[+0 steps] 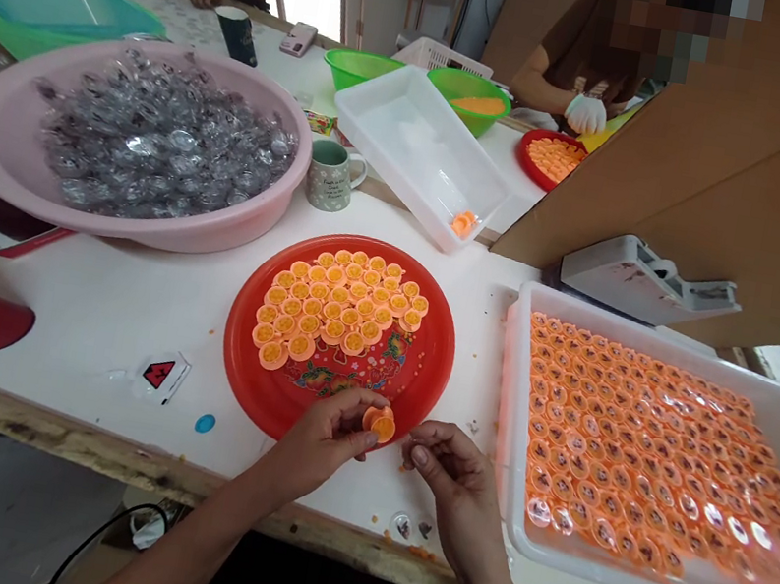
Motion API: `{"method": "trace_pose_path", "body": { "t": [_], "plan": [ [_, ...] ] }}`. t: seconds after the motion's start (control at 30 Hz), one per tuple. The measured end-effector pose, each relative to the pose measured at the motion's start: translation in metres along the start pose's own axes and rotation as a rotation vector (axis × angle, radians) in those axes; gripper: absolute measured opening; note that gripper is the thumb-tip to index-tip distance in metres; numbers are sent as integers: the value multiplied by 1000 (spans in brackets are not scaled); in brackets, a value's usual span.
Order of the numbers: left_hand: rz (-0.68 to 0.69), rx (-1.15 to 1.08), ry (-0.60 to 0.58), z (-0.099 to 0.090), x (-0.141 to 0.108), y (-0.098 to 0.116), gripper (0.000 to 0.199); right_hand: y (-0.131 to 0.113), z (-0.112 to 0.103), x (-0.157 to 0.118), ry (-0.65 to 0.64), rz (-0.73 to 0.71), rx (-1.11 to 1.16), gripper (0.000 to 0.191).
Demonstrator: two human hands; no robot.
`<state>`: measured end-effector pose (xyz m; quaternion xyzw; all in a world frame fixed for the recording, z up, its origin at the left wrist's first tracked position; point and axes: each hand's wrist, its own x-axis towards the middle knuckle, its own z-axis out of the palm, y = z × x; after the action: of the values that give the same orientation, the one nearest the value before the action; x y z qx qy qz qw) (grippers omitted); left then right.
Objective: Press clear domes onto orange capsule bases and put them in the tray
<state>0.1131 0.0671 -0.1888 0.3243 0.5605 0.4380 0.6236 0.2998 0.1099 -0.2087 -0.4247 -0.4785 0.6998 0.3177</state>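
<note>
My left hand (335, 430) pinches a small orange cup-shaped piece (382, 424) over the front rim of a round red tray (421, 377). Many similar orange pieces with yellow centres (337, 293) lie in rows on the tray's back part; its painted pattern shows near the front. Just to the right, my right hand (452, 462) has thumb and fingertips pressed together, and what is between them, if anything, is too small to make out. Below it, a small clear disc (402, 526) and orange crumbs lie near the table edge.
A white bin (513, 402) of orange pieces stands right, a pink basin (219, 239) of clear wrapped items left. Behind are a mug (329, 177), a tilted white tray (416, 137), green bowls (356, 69) and a cardboard panel (714, 187). Two people sit across the table.
</note>
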Motion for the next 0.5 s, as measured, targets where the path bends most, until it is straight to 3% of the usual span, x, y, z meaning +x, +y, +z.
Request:
{"method": "trace_pose_path", "body": {
  "t": [0.23, 0.37, 0.5],
  "plan": [
    [37, -15, -79, 6, -1, 4, 27, 3, 1, 5, 23, 23, 77, 17],
    [48, -37, -57, 9, -3, 4, 29, 7, 2, 9, 104, 18, 97, 18],
    [67, 7, -57, 14, -3, -4, 32, 7, 5, 10, 95, 59, 116, 22]
  ]
}}
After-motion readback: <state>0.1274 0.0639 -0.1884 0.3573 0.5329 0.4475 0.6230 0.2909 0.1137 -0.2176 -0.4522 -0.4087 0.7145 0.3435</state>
